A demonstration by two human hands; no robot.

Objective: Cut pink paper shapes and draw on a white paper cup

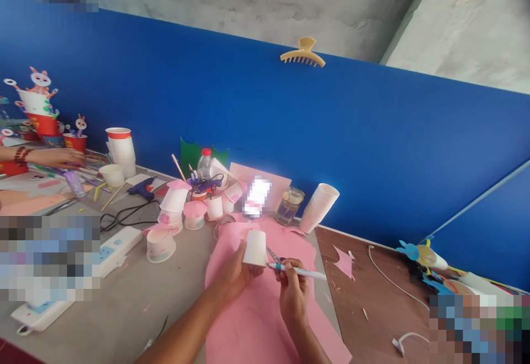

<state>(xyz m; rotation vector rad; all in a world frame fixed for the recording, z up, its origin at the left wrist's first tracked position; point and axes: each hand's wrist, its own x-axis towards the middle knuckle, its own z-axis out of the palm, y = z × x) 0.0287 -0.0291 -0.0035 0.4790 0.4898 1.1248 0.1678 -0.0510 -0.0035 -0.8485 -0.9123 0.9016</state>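
My left hand is closed around a white paper cup, held bottom-up above a pink paper sheet. My right hand grips a blue-and-white marker pen lying crosswise, its tip close to the cup's rim. Scissors lie on the pink sheet just behind the pen.
Several decorated paper cups stand behind the sheet, with a stack of white cups, a glass jar, a water bottle and a blue glue gun. Another person's hand rests at the left. A white cable runs at right.
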